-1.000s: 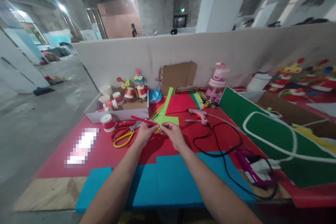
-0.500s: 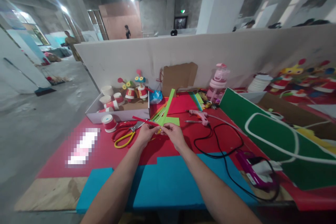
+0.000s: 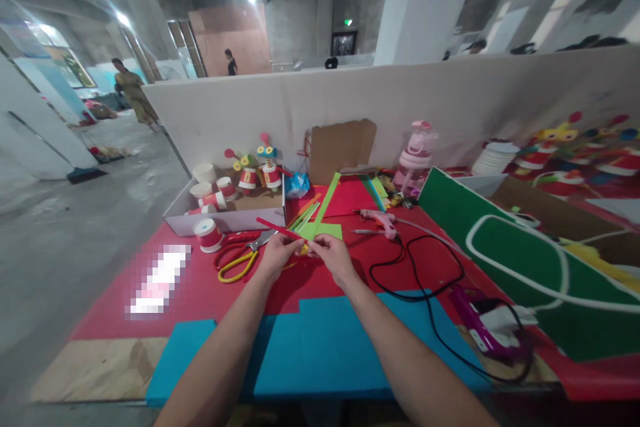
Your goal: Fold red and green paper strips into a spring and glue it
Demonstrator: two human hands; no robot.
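Note:
My left hand (image 3: 277, 255) and my right hand (image 3: 334, 256) meet over the red table cover, fingertips pinched together on thin paper strips. A red paper strip (image 3: 273, 227) sticks out up and left from my left fingers. A green paper strip (image 3: 325, 202) rises up and right from the pinch, with a few more green and orange strips beside it. Yellow-handled scissors (image 3: 239, 262) lie just left of my left hand. A pink glue gun (image 3: 379, 217) lies to the right of my right hand.
A white box (image 3: 227, 213) with red paper-cup figures stands at the back left, a loose red cup (image 3: 207, 234) in front of it. Black cord (image 3: 420, 270) loops to a purple device (image 3: 477, 323). A green board (image 3: 520, 260) leans at right. Blue foam sheet (image 3: 320, 347) lies near me.
The green strip has tilted further to the right, and the red strip has shifted slightly. My hands stay in the same spot. People in the background have walked left.

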